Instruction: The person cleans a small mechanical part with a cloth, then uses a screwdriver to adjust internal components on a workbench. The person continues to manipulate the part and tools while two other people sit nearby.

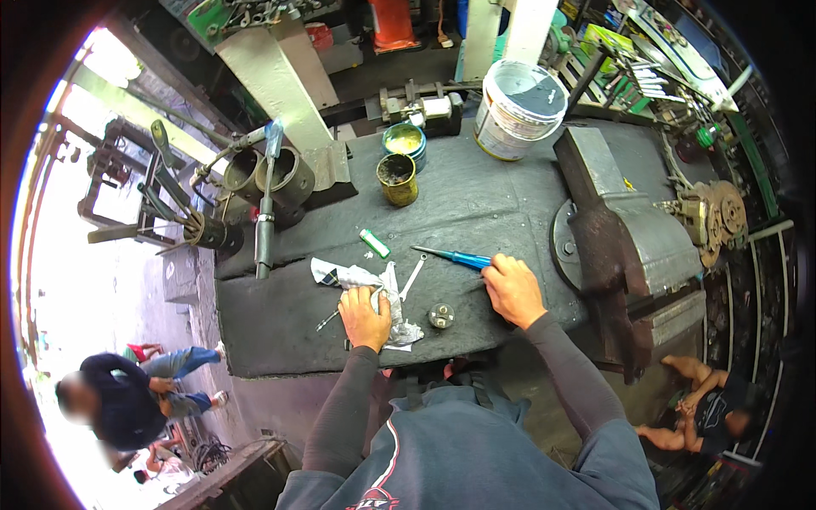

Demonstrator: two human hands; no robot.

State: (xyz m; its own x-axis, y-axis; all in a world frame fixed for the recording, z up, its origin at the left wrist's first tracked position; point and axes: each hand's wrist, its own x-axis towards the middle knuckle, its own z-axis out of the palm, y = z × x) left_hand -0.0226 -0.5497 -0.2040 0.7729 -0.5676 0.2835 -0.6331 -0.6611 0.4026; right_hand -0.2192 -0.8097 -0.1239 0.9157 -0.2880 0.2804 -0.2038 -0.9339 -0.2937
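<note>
On the dark workbench [501, 331], my right hand [515, 292] is closed round the butt of a screwdriver [463, 257] with a blue handle, its shaft pointing left. My left hand [365, 318] has its fingers curled on a crumpled whitish rag [397, 310]; part of the rag is hidden under it. A small wrench [413, 277] lies just right of the rag. Between my hands sits a small round metal part [441, 315]. A thin metal rod [326, 321] pokes out left of my left hand. Beyond them lies a small green-and-white tube or box [374, 243].
A heavy vise [629, 238] stands at the right. Further back are a white bucket [520, 110], a yellow can [398, 180] and a tub of yellowish grease [405, 140]. Metal cylinders [293, 180] and a long tool [265, 229] occupy the left edge. People sit at both sides.
</note>
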